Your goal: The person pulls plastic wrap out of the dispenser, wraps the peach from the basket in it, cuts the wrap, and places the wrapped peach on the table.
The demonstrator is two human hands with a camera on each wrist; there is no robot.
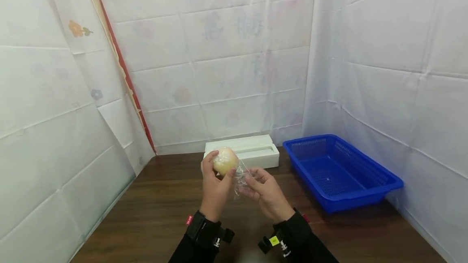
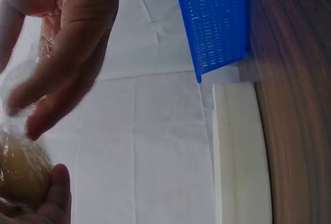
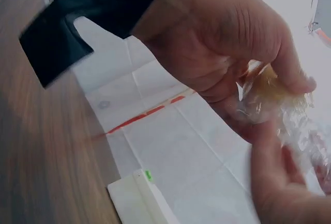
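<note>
My left hand (image 1: 216,177) holds a round pale-yellow fruit (image 1: 224,160) up above the table, fingers curled round it. Clear plastic film (image 1: 240,177) covers the fruit and hangs loose on its right side. My right hand (image 1: 251,180) pinches that loose film just beside the fruit. In the right wrist view the fruit (image 3: 266,90) sits under the left hand's fingers (image 3: 289,74), and the film (image 3: 305,131) trails toward my right hand (image 3: 274,182). The left wrist view shows the fruit (image 2: 20,172) blurred at the lower left, close to the lens.
A white foam box (image 1: 252,151) lies at the back of the dark wooden table (image 1: 164,210), right behind my hands. A blue plastic basket (image 1: 380,186) stands at the right, nothing visible inside. White sheeting walls close in on the left, back and right.
</note>
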